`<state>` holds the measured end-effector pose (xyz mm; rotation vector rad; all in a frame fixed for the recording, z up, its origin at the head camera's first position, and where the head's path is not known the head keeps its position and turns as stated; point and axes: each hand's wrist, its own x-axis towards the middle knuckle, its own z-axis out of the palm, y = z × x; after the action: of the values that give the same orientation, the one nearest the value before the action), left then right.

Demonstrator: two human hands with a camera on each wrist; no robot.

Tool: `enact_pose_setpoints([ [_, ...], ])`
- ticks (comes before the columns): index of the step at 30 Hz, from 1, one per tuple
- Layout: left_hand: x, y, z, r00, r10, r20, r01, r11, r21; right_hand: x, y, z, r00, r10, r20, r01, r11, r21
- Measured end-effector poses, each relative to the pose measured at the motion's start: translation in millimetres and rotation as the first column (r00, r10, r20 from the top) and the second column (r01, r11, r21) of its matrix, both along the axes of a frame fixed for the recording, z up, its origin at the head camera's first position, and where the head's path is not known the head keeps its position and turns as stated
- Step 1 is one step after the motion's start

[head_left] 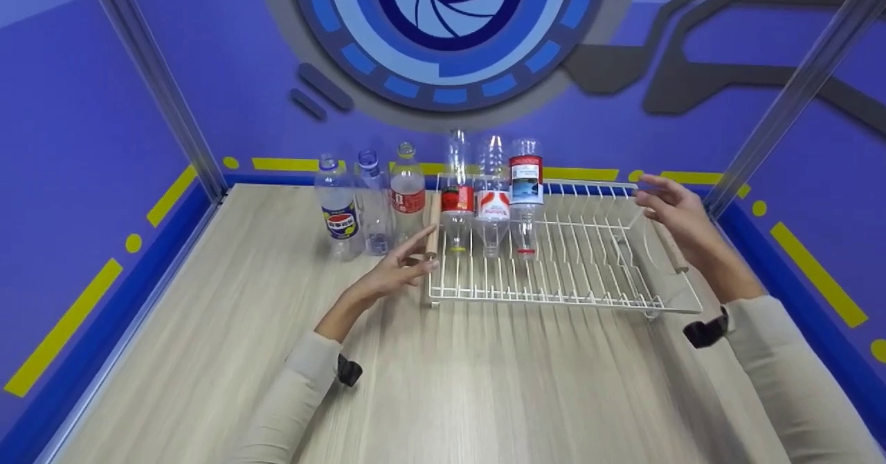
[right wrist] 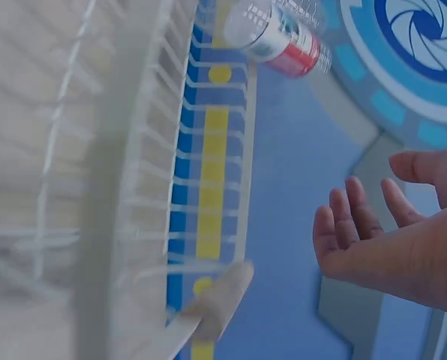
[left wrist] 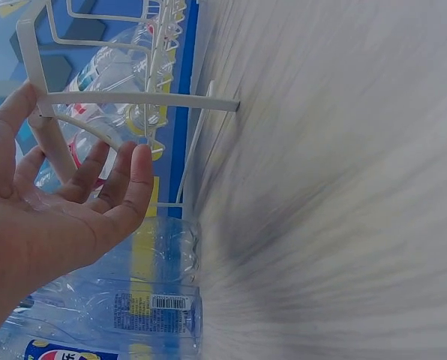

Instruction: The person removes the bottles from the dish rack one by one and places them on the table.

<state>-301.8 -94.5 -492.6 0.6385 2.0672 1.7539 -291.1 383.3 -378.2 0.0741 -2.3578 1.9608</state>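
**Q:** Head view, layout of the worktop [head_left: 443, 381]?

**A:** White wire rack [head_left: 588, 270] lies at centre-right on the pale wood-grain worktop. Three bottles stand neck-down in its 9 o'clock end: a red-labelled bottle [head_left: 457, 197], a red-and-white-labelled bottle [head_left: 492, 201] and a blue-and-red-labelled bottle [head_left: 526, 190]. At 9 o'clock of the rack, three more stand upright on the worktop in a row: a Pepsi bottle [head_left: 338, 208], a clear bottle [head_left: 374, 204] and a red-banded bottle [head_left: 407, 190].

**Q:** And the hands?

**A:** The left hand [head_left: 401, 270] lies at the rack's 9 o'clock edge, fingers straight and spread, gripping nothing, just beside the rack's wooden handle [head_left: 432, 232]. The right hand [head_left: 682, 221] hovers over the rack's 3 o'clock end, fingers loosely extended, holding nothing.

**Q:** Left wrist view?

**A:** Open palm of the left hand [left wrist: 58, 217], fingers relaxed and slightly bent, empty. The wire rack [left wrist: 133, 99] runs toward 12 o'clock of the fingertips; whether they touch it cannot be told. Upright bottles, the Pepsi bottle [left wrist: 66, 351] among them, fill the frame at 6 o'clock. The worktop [left wrist: 343, 187] is blurred.

**Q:** Right wrist view?

**A:** The right hand [right wrist: 396, 247] sits at 4 o'clock in the frame, fingers gently curved, clear of everything. The rack [right wrist: 171, 187], blurred, runs down the frame at 9 o'clock. One inverted bottle, the blue-and-red-labelled bottle [right wrist: 280, 34], shows at 12 o'clock.
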Motion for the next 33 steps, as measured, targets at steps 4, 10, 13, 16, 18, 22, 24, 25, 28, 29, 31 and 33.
enact_pose_setpoints([
  [4, 0.6, 0, -1.1, 1.000, -0.003, 0.001, 0.003, 1.000, -0.001, -15.6, -30, 7.0, 0.994, 0.084, 0.068, -0.083, 0.996, -0.027],
  [10, 1.1, 0, -2.9, 1.000, 0.003, 0.028, -0.003, 1.000, 0.002, -40.2, -66, 4.3, 0.962, 0.169, 0.216, -0.190, 0.979, 0.080],
  [13, 0.8, 0, -2.9, 1.000, 0.000, 0.023, 0.000, 1.000, 0.011, -53.1, -74, -0.9, 0.917, 0.233, 0.323, -0.288, 0.948, 0.135],
  [16, 0.4, 1, -2.8, 1.000, -0.011, 0.014, 0.011, 1.000, 0.017, -63.7, -75, -6.8, 0.860, 0.296, 0.417, -0.396, 0.901, 0.177],
  [18, 0.3, 1, -3.1, 1.000, -0.017, 0.013, 0.017, 1.000, 0.019, -68.9, -77, -10.3, 0.824, 0.326, 0.463, -0.445, 0.879, 0.172],
  [22, 1.2, 1, -4.0, 1.000, -0.017, 0.020, 0.017, 1.000, 0.016, -75.7, -86, -16.2, 0.771, 0.372, 0.517, -0.511, 0.846, 0.153],
  [24, 1.5, 0, -4.3, 1.000, -0.015, 0.024, 0.015, 1.000, 0.020, -78.3, -92, -18.8, 0.751, 0.391, 0.532, -0.535, 0.833, 0.144],
  [25, 1.7, 0, -4.3, 1.000, -0.016, 0.024, 0.015, 1.000, 0.021, -79.2, -96, -19.5, 0.743, 0.397, 0.539, -0.546, 0.825, 0.145],
  [28, 1.8, 0, -4.2, 1.000, -0.019, 0.019, 0.018, 1.000, 0.020, -82.4, -105, -21.0, 0.728, 0.404, 0.554, -0.563, 0.814, 0.146],
  [29, 1.6, 0, -4.1, 1.000, -0.020, 0.018, 0.020, 1.000, 0.019, -83.3, -107, -21.1, 0.729, 0.396, 0.558, -0.558, 0.816, 0.149],
  [31, 1.2, -1, -3.7, 1.000, -0.019, 0.016, 0.019, 1.000, 0.019, -84.9, -111, -20.2, 0.734, 0.382, 0.561, -0.550, 0.819, 0.162],
  [33, 0.4, -1, -2.9, 1.000, -0.010, 0.021, 0.010, 1.000, 0.017, -86.5, -113, -19.2, 0.743, 0.365, 0.562, -0.536, 0.826, 0.172],
])
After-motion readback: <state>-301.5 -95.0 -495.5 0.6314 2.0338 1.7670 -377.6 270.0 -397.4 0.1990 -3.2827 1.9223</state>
